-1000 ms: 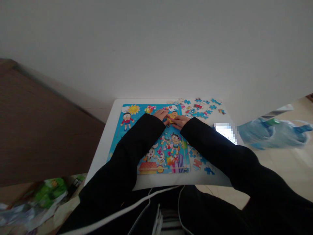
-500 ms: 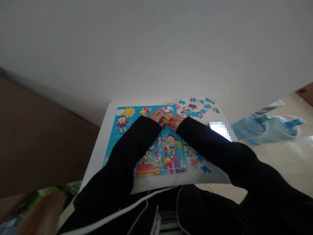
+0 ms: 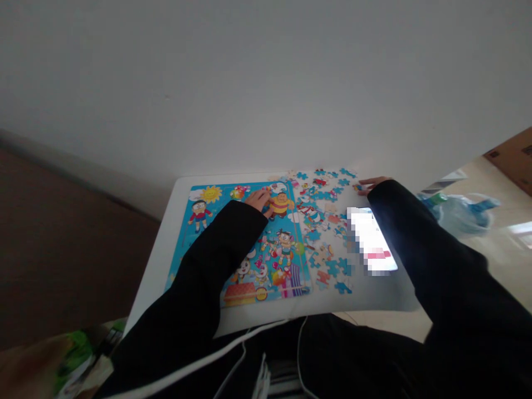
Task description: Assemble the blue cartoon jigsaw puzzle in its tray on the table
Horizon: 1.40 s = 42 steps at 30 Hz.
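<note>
The hands are well apart. The left hand [image 3: 258, 199] lies flat on the jigsaw puzzle [image 3: 286, 249], which sits on the white table [image 3: 160, 260]. The right hand [image 3: 372, 185] is at the far loose pieces [image 3: 322, 194] (whether it holds one, I cannot tell).

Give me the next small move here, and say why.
Probably bring the loose jigsaw piece by the right hand over to the assembled puzzle: the fingers sit right at that piece, and the left hand rests on the puzzle's picture.
</note>
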{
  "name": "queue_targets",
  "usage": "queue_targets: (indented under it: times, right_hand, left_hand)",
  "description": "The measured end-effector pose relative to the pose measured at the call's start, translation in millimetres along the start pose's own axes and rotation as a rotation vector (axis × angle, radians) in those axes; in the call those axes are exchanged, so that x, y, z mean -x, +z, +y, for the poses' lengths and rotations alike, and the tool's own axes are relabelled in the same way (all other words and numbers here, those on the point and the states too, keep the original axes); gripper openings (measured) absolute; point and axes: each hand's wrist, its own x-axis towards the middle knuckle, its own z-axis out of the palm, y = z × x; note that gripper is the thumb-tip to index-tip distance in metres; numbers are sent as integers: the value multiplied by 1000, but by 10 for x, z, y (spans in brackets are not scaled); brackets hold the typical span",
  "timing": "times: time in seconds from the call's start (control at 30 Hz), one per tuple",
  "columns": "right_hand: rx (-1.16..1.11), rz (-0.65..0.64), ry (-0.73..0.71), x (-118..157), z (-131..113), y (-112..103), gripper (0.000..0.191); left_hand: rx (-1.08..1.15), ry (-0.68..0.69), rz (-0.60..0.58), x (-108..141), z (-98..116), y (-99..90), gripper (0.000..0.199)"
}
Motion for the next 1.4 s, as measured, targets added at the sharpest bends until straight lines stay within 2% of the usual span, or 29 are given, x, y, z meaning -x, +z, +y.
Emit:
queue_targets:
  times: [0.13,0.23,0.33,0.4,0.47,0.53,0.6,0.7,0.77,0.9,1.03,1.17,1.27,1.4]
  right_hand:
    - [-192,22,-30,-98,69,140,28]
    - [-255,18,-35,-125,28,107,32]
    - [-357,20,-65,-26,-130,29,21]
    - [-432,20,-103,129,-338,17,14]
    - [-553,-11,-165,341,-629,75,18]
    - [-684,-99,-239,574,-968,210,31]
    - [-743,-212,-274,773,-1300,397,32]
    - [-758,-311,-238,923,-1672,685,18]
    - [-752,-329,-181,919,-1802,830,14]
    - [-666,-291,-143,805,-1865,972,12]
    - [-536,-287,-163,750,-1891,979,15]
    - [-268,-253,-366,757,-1913,876,21]
    - [-53,-184,-517,773,-1843,805,30]
    - [-7,-64,-625,802,-1687,843,34]
  left_hand:
    - [-7,-7,-3,-3,-1,3,22]
    - [-14,-1,5,1,9,5,23]
    - [-57,42,34,16,21,15,24]
    - [-99,93,61,25,21,32,25]
    - [-133,140,87,27,7,59,27]
    - [-137,180,102,21,-20,95,29]
    - [-108,225,97,8,-58,138,30]
    - [-58,270,99,-11,-115,203,27]
    - [-45,284,115,-18,-141,233,26]
    - [-42,300,118,-9,-144,229,26]
    - [-52,296,110,7,-115,194,28]
    - [-75,277,99,-4,-123,226,29]
    - [-84,251,81,-32,-153,285,28]
    - [-98,203,40,-71,-180,339,27]
